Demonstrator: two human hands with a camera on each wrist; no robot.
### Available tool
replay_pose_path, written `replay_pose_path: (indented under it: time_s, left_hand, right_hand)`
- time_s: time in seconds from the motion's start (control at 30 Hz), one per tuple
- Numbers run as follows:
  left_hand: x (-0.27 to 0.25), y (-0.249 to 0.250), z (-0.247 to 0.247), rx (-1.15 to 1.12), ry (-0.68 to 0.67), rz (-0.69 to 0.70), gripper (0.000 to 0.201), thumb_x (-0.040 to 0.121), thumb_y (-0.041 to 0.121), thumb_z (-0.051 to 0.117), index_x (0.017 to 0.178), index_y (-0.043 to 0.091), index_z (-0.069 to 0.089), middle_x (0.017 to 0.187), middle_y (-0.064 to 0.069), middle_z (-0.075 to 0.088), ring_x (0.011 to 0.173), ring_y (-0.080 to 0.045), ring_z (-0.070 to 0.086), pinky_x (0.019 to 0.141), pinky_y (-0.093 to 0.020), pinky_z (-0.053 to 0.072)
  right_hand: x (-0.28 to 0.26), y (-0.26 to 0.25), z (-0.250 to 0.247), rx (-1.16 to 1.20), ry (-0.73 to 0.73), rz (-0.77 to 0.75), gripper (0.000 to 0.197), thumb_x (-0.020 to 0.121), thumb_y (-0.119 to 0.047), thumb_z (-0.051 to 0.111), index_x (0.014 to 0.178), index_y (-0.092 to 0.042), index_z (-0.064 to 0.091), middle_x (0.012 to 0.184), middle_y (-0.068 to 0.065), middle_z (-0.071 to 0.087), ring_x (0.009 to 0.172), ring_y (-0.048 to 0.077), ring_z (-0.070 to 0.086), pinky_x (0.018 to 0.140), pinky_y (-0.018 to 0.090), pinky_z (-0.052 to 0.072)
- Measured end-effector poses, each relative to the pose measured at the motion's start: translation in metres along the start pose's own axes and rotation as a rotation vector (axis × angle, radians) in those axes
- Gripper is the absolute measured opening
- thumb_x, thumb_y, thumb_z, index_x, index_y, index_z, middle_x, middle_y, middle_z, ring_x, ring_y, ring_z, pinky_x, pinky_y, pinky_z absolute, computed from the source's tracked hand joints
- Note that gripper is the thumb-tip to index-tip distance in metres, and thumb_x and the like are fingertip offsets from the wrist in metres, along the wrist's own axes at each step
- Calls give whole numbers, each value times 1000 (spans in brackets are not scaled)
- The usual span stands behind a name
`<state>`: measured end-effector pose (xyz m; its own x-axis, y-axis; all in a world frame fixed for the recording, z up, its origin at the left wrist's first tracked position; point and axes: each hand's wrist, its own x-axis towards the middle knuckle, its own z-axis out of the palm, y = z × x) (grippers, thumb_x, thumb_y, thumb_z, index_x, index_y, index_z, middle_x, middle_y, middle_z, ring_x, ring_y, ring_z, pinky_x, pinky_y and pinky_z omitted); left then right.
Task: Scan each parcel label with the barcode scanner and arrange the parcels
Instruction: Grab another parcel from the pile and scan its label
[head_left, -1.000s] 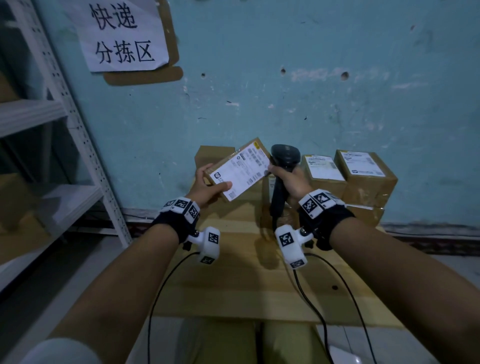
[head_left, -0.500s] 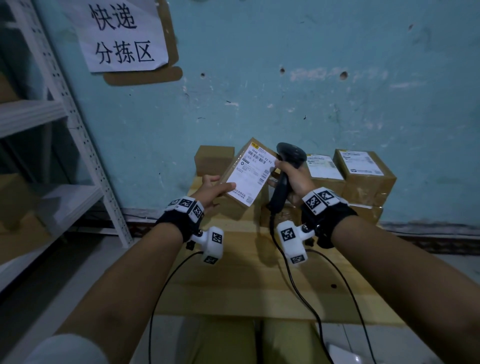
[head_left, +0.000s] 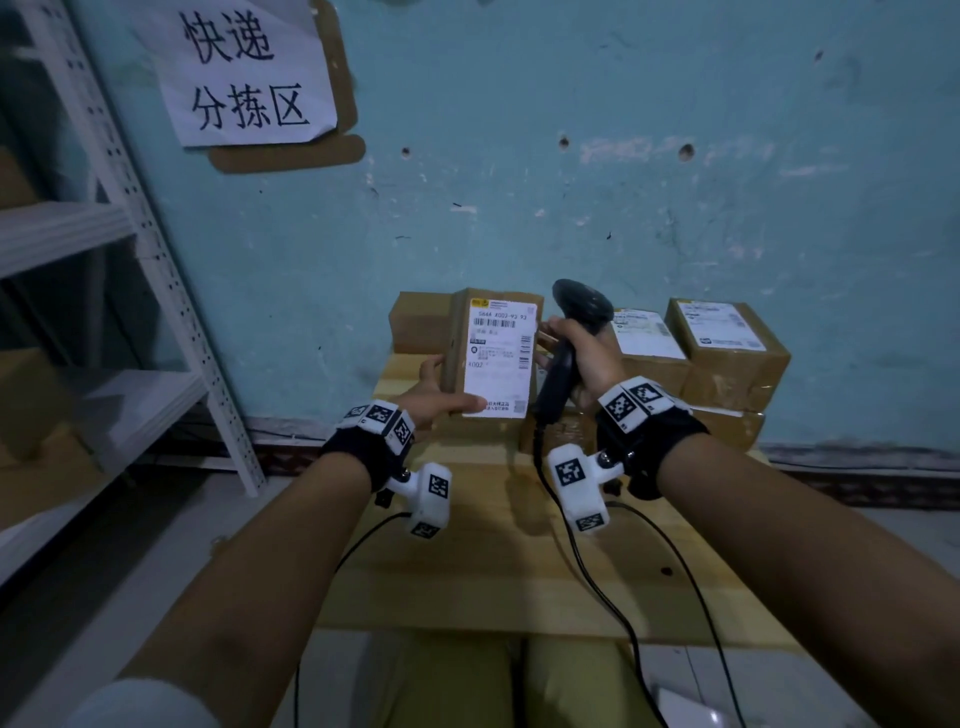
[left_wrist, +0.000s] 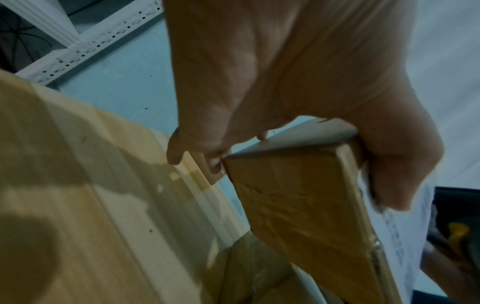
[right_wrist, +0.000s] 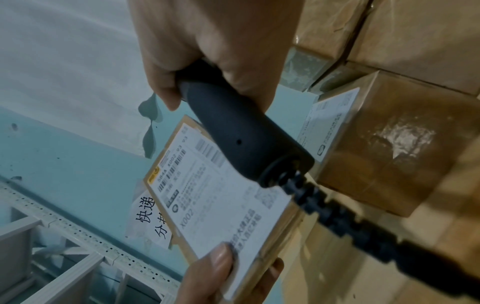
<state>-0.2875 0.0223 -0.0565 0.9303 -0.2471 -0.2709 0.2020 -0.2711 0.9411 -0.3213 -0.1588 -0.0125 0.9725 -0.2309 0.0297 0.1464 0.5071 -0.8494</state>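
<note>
- Left hand (head_left: 434, 402) grips the parcel (head_left: 496, 358) upright by its lower edge, thumb on the label; parcel's lifted off the surface (head_left: 519, 561). Pinch is low, so it could tip or slip.
- Right hand (head_left: 587, 353) is wrapped round the scanner (head_left: 563, 358), held beside the label w/ its head not clearly aimed at it: misread likely.
- Stacked parcels (head_left: 727, 358) just behind: a swing could knock them.

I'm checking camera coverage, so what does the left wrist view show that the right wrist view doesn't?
Only the left wrist view shows the parcel's taped brown edge, the left hand's fingers curled behind it, and the wooden table. Only the right wrist view shows the label print, the right hand gripping the scanner, and the wall sign. Both show the held parcel and the white shelf.
</note>
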Motion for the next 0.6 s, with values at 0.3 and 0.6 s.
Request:
replay_pose_path:
  time_s: [0.3,0.6]
  left_hand:
    - [-6,7,4,-43,-32,4,126,39,32,84,147,16,20,142,-6,48,128,-28,47,111,-50,31]
    - [-13,12,4,-51,82,30,86,81,9,69,148,16,16,140,-12,48,122,-31,52,66,-28,48]
  right_hand:
    - [-1,3,1,-9,10,-5,28,89,0,55,111,-13,44,82,7,60,72,18,65,66,30,57]
    - [-5,4,3,24,-19,18,31,90,-1,54,119,-4,45,82,7,59,72,19,65,78,33,56]
